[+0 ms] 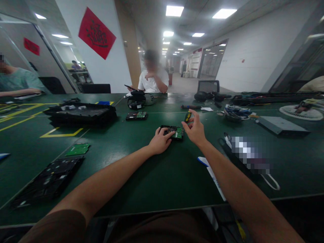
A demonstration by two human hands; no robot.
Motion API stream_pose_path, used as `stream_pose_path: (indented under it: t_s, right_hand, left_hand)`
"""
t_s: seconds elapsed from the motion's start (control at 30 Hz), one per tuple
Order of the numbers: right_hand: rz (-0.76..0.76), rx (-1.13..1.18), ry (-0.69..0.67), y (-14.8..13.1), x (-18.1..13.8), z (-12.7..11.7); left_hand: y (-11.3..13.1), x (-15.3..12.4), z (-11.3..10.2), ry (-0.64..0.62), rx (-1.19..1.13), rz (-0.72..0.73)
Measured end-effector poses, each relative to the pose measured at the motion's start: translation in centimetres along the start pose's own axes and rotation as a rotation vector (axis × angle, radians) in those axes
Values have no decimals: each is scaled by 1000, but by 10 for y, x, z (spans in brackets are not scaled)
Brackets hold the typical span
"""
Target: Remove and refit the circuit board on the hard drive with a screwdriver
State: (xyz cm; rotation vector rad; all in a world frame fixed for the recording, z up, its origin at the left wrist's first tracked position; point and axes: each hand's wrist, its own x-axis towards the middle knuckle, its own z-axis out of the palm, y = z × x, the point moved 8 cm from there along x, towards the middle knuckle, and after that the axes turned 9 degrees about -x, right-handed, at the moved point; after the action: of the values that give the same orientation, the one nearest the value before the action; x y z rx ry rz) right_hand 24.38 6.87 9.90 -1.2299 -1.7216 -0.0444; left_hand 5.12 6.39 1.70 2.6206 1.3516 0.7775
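Observation:
In the middle of the green table lies a hard drive (179, 133), its green circuit board facing up. My left hand (161, 141) holds it from the left, fingers laid over the top and partly covering the board. Just right of the drive and above the table, my right hand (196, 130) is closed in a pinch on a screwdriver (187, 116) with a yellow and black handle. The screwdriver's shaft and tip cannot be made out. A second hard drive (136, 116) rests farther back to the left, out of reach of both hands.
On the left are a black plastic casing (82, 114), a green circuit board (78, 149) and a black frame (49, 180). To the right lie a metal box (282, 125), bundled cables (236, 112) and a pouch-like item (246, 153). A person (153, 79) sits opposite.

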Motion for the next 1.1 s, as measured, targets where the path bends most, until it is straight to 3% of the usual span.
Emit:
stream_pose_path:
  t_s: [1.1]
  right_hand:
    - [54, 44, -40, 5, 0, 2]
  left_hand:
    - [-1, 0, 2, -33, -12, -13]
